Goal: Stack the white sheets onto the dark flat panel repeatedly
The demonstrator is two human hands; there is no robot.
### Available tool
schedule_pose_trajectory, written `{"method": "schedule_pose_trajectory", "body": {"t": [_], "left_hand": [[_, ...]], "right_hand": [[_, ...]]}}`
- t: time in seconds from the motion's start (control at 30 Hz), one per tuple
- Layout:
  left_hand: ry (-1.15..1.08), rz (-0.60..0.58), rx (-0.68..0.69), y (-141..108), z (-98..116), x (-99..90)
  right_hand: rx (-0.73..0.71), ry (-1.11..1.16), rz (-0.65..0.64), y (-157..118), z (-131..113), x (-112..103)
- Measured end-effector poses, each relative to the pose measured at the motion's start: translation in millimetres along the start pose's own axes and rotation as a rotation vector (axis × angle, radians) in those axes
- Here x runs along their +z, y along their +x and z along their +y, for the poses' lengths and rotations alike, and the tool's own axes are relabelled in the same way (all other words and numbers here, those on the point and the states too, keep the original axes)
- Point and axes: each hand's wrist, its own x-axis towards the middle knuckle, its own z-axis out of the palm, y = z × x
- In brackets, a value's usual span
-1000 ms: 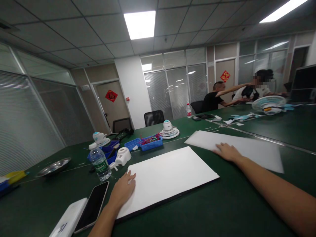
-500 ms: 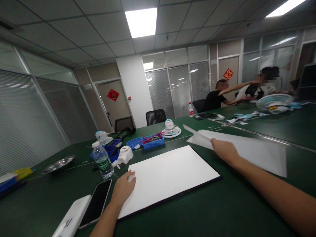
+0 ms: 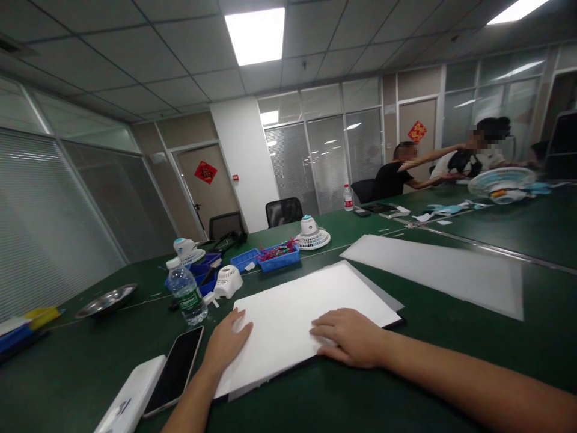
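Observation:
A white sheet of paper point(image 3: 283, 325) lies on a thin dark board point(image 3: 396, 323) in front of me. A translucent sheet point(image 3: 376, 287) lies askew with it and shows past its right and front edges; I cannot tell which is on top. My left hand point(image 3: 229, 340) rests on the paper's left edge, thumb apart from the fingers. My right hand point(image 3: 349, 337) lies across the front right part of the paper, fingers stretched out and holding nothing. Farther right, more translucent sheeting point(image 3: 442, 273) lies flat on the table.
Close to my left hand are a phone point(image 3: 175, 373), a white box point(image 3: 133, 394) and a water bottle point(image 3: 187, 293). Behind the paper are a white fan housing point(image 3: 228, 281), blue trays point(image 3: 279, 258) and a small fan point(image 3: 311, 234). Two people sit at the far right.
My right hand has let go of the translucent sheeting on the right and moved left onto the paper. A translucent sheet now shows around the paper's edges. My left hand stays at the left edge.

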Motion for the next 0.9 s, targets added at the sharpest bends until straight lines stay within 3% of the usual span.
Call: {"method": "schedule_pose_trajectory", "body": {"t": [0.07, 0.13, 0.23, 0.3, 0.4, 0.5, 0.63, 0.8, 0.9], "left_hand": [[0.024, -0.001, -0.001, 0.9, -0.1, 2.1], [0.020, -0.014, -0.003, 1.6, 0.0, 3.2], [-0.022, -0.042, 0.001, 2.8, -0.7, 4.0], [-0.051, -0.055, 0.005, 3.8, -2.6, 4.8], [-0.073, -0.065, 0.003, 5.7, -7.1, 5.7], [-0.086, -0.060, 0.001, 7.1, -9.7, 5.4], [-0.076, -0.024, 0.008, 6.7, -7.2, 4.7], [-0.053, 0.006, -0.010, 6.2, -5.2, 6.2], [-0.046, 0.006, -0.034, 7.1, -7.0, 6.2]], "right_hand": [[0.132, -0.034, 0.061, -3.7, 25.3, -7.4], [0.354, -0.153, 0.105, -14.6, 64.5, -16.4], [0.639, -0.259, 0.126, -48.7, 128.7, -32.2], [0.823, -0.305, 0.097, -77.6, 162.5, -42.3], [1.044, -0.319, 0.010, -109.5, 192.2, -50.5], [1.117, -0.323, -0.055, -115.0, 201.8, -47.8], [1.107, -0.388, -0.059, -100.4, 196.6, -40.0], [1.052, -0.497, 0.020, -83.2, 173.0, -46.3], [0.930, -0.536, 0.065, -67.9, 149.0, -52.1]]}}
